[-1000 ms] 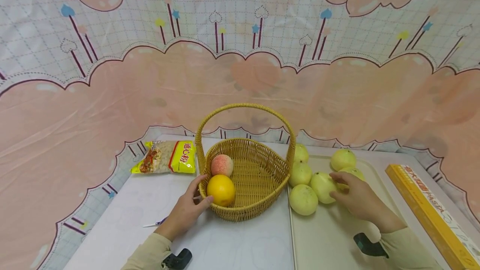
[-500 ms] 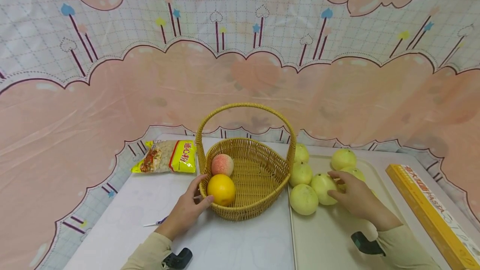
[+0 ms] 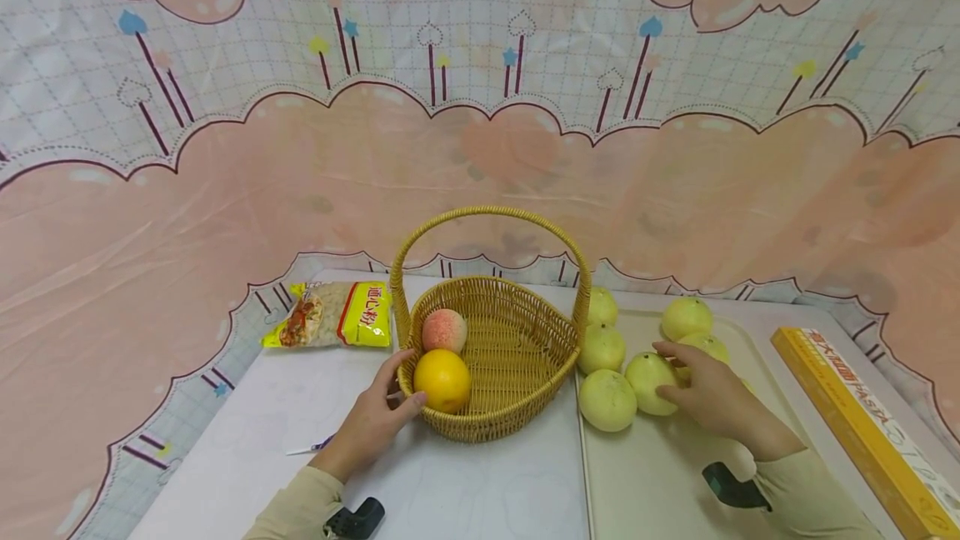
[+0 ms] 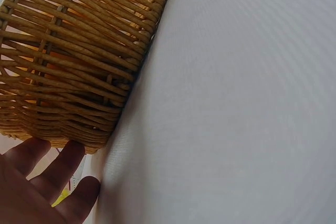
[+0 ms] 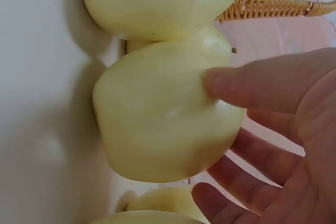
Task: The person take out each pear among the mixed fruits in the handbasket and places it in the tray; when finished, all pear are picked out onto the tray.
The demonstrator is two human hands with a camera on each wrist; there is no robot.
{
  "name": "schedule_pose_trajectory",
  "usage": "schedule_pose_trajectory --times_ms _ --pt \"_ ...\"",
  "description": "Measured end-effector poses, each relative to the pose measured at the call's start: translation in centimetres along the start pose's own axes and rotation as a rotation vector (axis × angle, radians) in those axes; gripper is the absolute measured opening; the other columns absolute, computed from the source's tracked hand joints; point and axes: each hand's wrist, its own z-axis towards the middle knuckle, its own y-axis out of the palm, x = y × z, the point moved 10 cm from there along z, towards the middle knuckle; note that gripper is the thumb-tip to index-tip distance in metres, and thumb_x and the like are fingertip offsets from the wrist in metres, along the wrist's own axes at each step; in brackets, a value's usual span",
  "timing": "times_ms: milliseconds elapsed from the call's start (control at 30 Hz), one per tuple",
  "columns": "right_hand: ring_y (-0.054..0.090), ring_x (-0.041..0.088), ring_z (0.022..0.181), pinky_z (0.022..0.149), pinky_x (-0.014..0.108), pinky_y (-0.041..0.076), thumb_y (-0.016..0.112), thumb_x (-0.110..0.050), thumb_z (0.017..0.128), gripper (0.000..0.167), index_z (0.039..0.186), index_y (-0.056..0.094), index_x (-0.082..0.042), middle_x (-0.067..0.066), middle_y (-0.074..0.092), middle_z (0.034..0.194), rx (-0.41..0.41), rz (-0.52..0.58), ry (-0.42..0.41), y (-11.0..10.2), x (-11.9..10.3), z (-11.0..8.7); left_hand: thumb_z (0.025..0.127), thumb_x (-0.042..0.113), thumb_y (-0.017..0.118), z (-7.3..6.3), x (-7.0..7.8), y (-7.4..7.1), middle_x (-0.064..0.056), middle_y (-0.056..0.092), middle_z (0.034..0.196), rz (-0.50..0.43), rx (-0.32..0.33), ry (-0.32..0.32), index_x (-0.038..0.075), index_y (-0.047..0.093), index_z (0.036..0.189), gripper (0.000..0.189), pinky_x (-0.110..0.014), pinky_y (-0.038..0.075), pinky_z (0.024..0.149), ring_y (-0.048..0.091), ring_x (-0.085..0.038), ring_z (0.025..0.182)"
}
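My left hand point(image 3: 377, 411) holds the left end of a wicker basket point(image 3: 517, 415), thumb at the front rim. In the left wrist view its fingertips point(image 4: 76, 148) meet the woven wall. An orange point(image 3: 442, 381) and a pinkish peach point(image 3: 444, 331) lie inside at that end. On the right, my right hand point(image 3: 720, 394) grips a smooth pale green fruit point(image 3: 651, 383) over a cream tray point(image 3: 637, 490). The right wrist view has the thumb pressed on this fruit point(image 5: 163, 119), the other fingers reaching round its far side.
Several more pale green fruits point(image 3: 607, 400) crowd around it. A yellow pasta box point(image 3: 862, 432) lies to the tray's right, and a bag of dry pasta point(image 3: 337, 314) behind the left hand. A thin pen-like object point(image 3: 311, 447) lies by the left wrist.
The pale green fruit in my right hand has shifted slightly right and toward me, opening a small gap from its neighbours. My left hand, the basket and its fruit stay where they were.
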Motion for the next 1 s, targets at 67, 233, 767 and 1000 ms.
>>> schedule_pose_trajectory --times_ms 67,233,767,1000 --pt "0.057 0.046 0.113 0.09 0.06 0.05 0.076 -0.016 0.089 0.06 0.136 0.05 0.011 0.029 0.057 0.13 0.002 -0.007 0.006 0.0 0.0 0.0 0.097 0.04 0.065 -0.1 0.0 0.0 -0.023 0.047 0.144 0.001 0.0 -0.001 0.026 0.03 0.155 0.069 -0.058 0.046 0.101 0.055 -0.039 0.121" --pt "0.057 0.045 0.112 0.09 0.061 0.05 0.077 -0.02 0.089 0.059 0.134 0.052 0.01 0.029 0.059 0.122 0.013 -0.022 0.014 -0.1 0.0 0.0 0.097 0.039 0.065 -0.1 0.1 -0.1 -0.023 0.048 0.143 -0.001 0.001 -0.002 0.025 0.03 0.155 0.069 -0.058 0.045 0.102 0.055 -0.039 0.121" --pt "0.058 0.044 0.115 0.093 0.059 0.05 0.074 -0.012 0.089 0.054 0.135 0.052 0.008 0.027 0.061 0.126 0.018 0.015 0.022 -0.3 -0.1 -0.4 0.097 0.038 0.065 -0.1 0.0 -0.2 -0.024 0.048 0.143 -0.005 0.0 0.005 0.025 0.03 0.155 0.069 -0.058 0.046 0.101 0.055 -0.04 0.121" --pt "0.058 0.045 0.116 0.093 0.059 0.05 0.074 -0.017 0.091 0.055 0.136 0.052 0.007 0.027 0.061 0.127 0.048 -0.004 0.016 -1.0 -0.6 -0.6 0.097 0.041 0.066 -0.2 0.3 -0.5 -0.024 0.048 0.144 0.027 -0.018 -0.011 0.024 0.029 0.156 0.071 -0.059 0.045 0.101 0.055 -0.041 0.121"
